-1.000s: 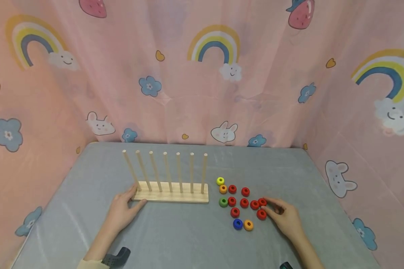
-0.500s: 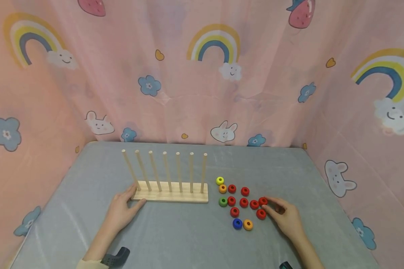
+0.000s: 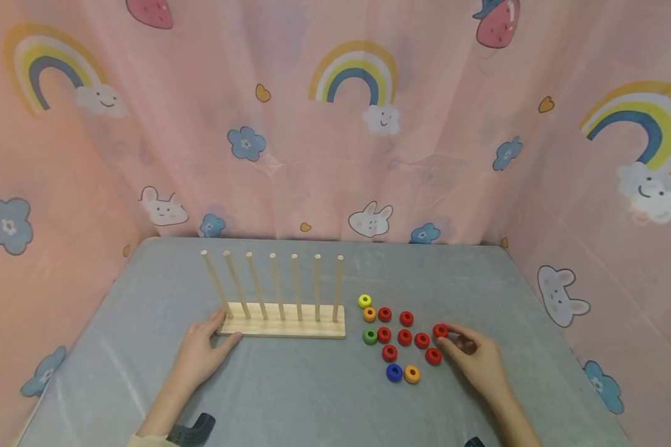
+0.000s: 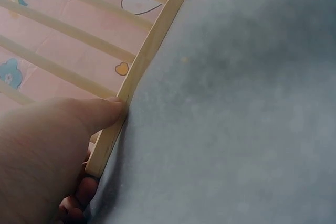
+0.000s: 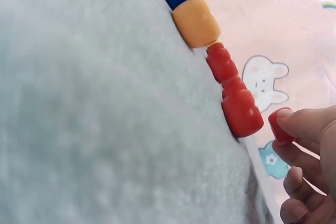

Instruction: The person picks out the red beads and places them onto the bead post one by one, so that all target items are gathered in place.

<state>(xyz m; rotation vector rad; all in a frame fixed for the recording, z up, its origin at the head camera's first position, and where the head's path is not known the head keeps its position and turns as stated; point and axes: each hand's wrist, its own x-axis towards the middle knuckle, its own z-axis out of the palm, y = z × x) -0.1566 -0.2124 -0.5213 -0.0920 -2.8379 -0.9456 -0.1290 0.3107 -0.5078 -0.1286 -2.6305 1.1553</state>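
Since the earlier head view, one red bead (image 3: 440, 330) has been shifted slightly away from its neighbours by the right hand (image 3: 474, 360). In the head view, it is held at the group's right side, while seven other red beads (image 3: 405, 337), two orange beads (image 3: 411, 374), a yellow bead (image 3: 365, 301), a green bead (image 3: 370, 336) and a blue bead (image 3: 394, 372) are left loose on the grey table (image 3: 291, 397). Only the picking-up of one bead can be judged done; twelve are not taken up, and none is seen threaded on the seven pegs (image 3: 296, 279) of the wooden rack (image 3: 285, 331). Beyond this rack, no container is seen. In the left wrist view, the rack's end is gripped by the left hand (image 3: 204, 351), its edge pressed by the thumb (image 4: 102, 113). In the right wrist view, the red bead is pinched by thumb and finger, apart from the nearest red one.
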